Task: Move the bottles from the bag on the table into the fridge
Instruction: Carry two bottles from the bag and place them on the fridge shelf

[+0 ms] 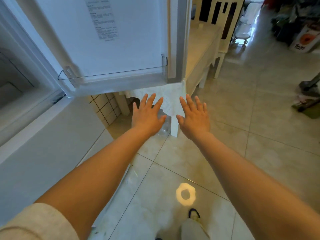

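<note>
The fridge door (107, 40) stands open in front of me, its clear door shelf (114, 75) holding nothing. The fridge compartment (15, 87) shows at the left. My left hand (147, 115) and my right hand (194, 116) are stretched out below the door, fingers spread, holding nothing. A clear plastic bottle (164, 129) lies on the floor just under my left hand, beside a white table leg (174, 125). The table (200, 47) runs behind the door, covered with a light cloth. No bag is in view.
The closed lower fridge door (43, 153) fills the lower left. A tiled wall base (105, 108) sits under the open door. Chairs (223, 19) stand behind the table. Bags and a box (304, 40) crowd the far right. My foot (194, 222) is on the tiled floor.
</note>
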